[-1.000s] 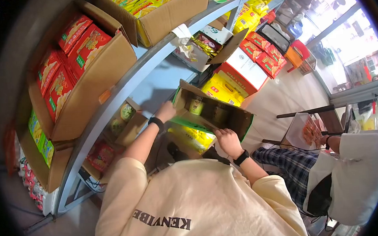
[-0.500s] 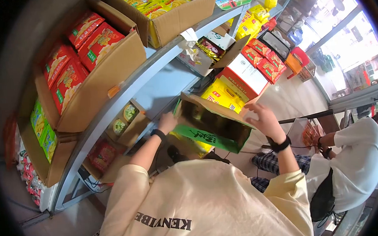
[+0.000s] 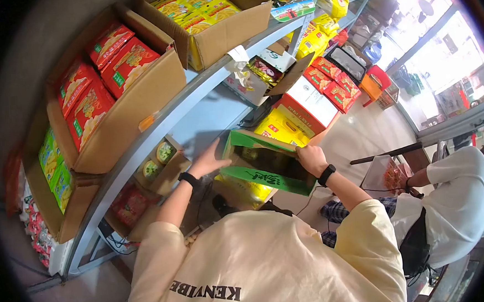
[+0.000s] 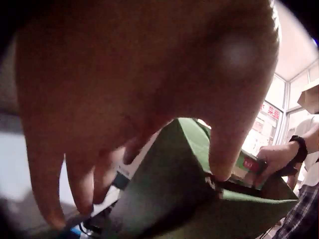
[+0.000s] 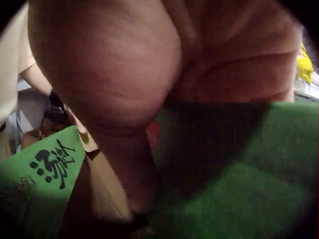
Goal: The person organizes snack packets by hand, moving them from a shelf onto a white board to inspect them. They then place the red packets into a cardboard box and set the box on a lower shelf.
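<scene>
An open-topped green carton (image 3: 265,176) with dark lettering on its near side is held over the floor beside the shelf. My right hand (image 3: 312,160) grips its right end; in the right wrist view the thumb of that hand (image 5: 164,64) is inside and the palm lies against the green wall (image 5: 239,164). At the left end is my left hand (image 3: 209,159), fingers spread. The left wrist view has the thumb of this hand (image 4: 149,74) touching a corner of the carton (image 4: 169,174), the other fingers extended outside. The carton's inside is dark, its contents unclear.
On the left, a blue-grey shelf (image 3: 209,110) bears boxes of red packets (image 3: 131,63) and yellow packets (image 3: 195,12). Beyond the carton are a yellow package (image 3: 282,127) and a red-and-white box (image 3: 308,105). A person in white (image 3: 459,207) is at the right.
My right hand left the near edge, rose with fingers spread, and now grips the right end. My left hand's fingers have spread at the left end. The carton has turned slightly.
</scene>
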`<state>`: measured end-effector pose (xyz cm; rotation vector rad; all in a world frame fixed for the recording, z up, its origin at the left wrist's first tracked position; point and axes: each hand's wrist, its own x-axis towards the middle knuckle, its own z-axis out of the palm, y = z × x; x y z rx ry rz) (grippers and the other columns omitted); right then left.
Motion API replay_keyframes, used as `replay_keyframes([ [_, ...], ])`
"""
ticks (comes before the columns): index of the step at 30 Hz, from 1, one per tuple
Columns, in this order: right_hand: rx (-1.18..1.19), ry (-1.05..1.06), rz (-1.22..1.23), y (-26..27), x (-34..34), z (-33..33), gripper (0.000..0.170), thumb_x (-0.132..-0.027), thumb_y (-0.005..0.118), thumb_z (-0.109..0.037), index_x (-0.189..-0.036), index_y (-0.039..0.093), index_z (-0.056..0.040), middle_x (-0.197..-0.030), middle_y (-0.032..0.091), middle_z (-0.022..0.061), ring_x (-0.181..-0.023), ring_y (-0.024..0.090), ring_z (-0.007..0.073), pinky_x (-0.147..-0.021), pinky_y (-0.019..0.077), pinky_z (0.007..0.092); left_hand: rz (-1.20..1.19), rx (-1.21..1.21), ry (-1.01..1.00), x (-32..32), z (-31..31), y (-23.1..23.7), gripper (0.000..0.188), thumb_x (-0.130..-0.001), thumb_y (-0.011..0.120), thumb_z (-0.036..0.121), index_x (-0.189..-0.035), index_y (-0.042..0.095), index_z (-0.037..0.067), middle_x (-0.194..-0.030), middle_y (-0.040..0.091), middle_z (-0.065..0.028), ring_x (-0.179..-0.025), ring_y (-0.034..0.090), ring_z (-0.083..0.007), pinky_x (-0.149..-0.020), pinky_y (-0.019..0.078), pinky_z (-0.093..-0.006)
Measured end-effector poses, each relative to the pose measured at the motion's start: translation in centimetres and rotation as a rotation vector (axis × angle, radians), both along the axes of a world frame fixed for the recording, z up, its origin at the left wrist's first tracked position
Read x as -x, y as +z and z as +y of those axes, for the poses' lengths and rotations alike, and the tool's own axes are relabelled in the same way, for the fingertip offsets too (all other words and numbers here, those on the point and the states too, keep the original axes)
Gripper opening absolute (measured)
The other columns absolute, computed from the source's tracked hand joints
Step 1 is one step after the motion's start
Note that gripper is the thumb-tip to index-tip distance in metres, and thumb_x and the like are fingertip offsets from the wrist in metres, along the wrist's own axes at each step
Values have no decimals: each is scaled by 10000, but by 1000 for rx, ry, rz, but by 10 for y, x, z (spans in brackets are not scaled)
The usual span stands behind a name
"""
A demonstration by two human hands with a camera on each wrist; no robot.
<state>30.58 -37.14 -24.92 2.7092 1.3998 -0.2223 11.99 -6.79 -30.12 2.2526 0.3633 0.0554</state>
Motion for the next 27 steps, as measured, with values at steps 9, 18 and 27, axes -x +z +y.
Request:
replay_keyframes([
  [9, -7, 75, 56, 2, 38, 8, 100, -774, 509, -96, -766, 601, -59, -669, 629, 127, -633, 640, 277, -550, 517, 375, 46, -771, -487, -62, -36, 48, 535, -694, 629, 131, -1214, 513, 172, -969, 612, -78, -978, 562, -263, -850, 433, -414],
  [18, 296, 92, 23, 0, 54, -25, 117, -771, 523, -134, -869, 562, -83, -654, 628, 76, -597, 641, 229, -479, 477, 320, -122, -1024, -729, -70, -34, 17, 95, -740, 541, 142, -692, 618, 115, -613, 615, -51, -613, 632, -208, -536, 494, -331],
  [27, 187, -90, -290, -28, 68, -28, 346, -796, 497, -130, -1122, 494, -16, -581, 608, 10, -518, 620, 167, -425, 449, 305, -262, -1107, -495, -75, -40, -12, 243, -797, 496, 173, -1027, 546, 111, -842, 581, -49, -795, 570, -192, -594, 491, -336],
])
